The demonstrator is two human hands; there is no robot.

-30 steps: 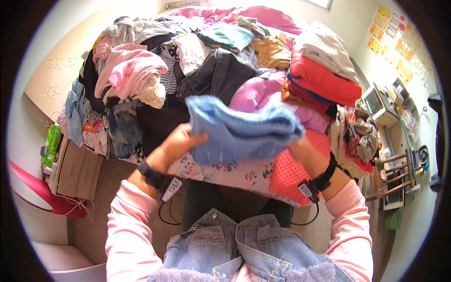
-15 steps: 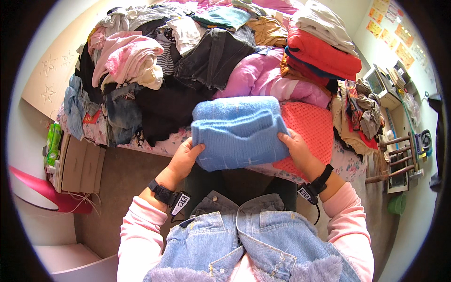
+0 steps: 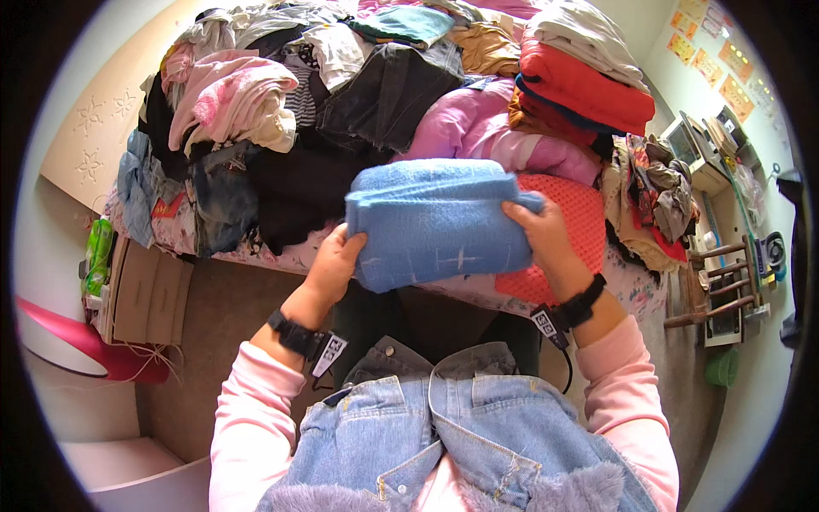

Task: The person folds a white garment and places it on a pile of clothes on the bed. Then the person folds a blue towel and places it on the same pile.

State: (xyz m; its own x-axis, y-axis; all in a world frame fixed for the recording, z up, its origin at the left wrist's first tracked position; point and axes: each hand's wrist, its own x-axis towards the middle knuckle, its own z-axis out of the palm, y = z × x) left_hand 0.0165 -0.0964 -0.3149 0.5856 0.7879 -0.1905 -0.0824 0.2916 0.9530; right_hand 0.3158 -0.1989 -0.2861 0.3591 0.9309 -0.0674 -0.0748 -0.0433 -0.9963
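Note:
A folded blue knitted sweater (image 3: 439, 226) with thin white lines is held up in front of me, above the near edge of the bed. My left hand (image 3: 335, 256) grips its left side, thumb on top and the other fingers hidden beneath. On the opposite side my right hand (image 3: 539, 224) is closed on the sweater's right edge. Behind it, to the right, a coral-red knitted piece (image 3: 567, 222) lies on the bed. Folded clothes, with a red garment (image 3: 584, 85) among them, are stacked beyond that.
Loose clothes cover the bed, among them dark grey jeans (image 3: 392, 94) and a pink garment (image 3: 230, 98). A lilac quilt (image 3: 478, 128) lies mid-bed. To the left stands a drawer cabinet (image 3: 145, 294); to the right, a wooden chair (image 3: 721, 286) and a green bin (image 3: 722, 367).
The sweater has tilted and risen slightly, and its folded flap now lies flatter. My right hand has moved up and a little right; my left hand has risen slightly.

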